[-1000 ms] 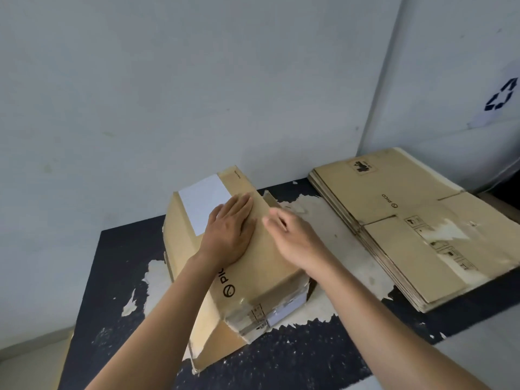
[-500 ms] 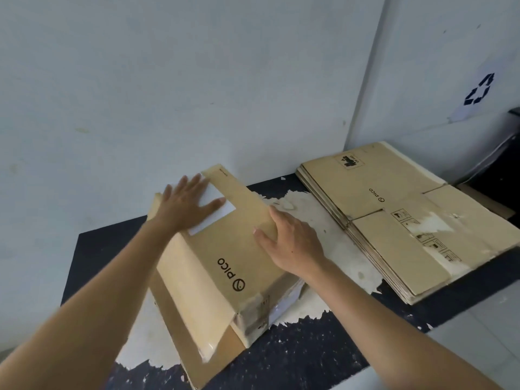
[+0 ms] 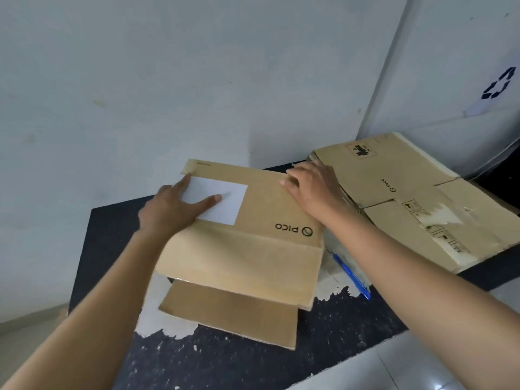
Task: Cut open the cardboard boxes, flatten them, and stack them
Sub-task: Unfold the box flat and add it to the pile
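While left hand presses box, right hand grips.

Collapsed box lies mid-counter, its lower flap sticking out toward the near edge, wall close behind. Left grip rests flat on the label at the box's far left; right grip sits on its far right corner. Stack of flattened boxes lies right of the box, in the wall corner, with a slim tool on the counter between them, nearer the front.
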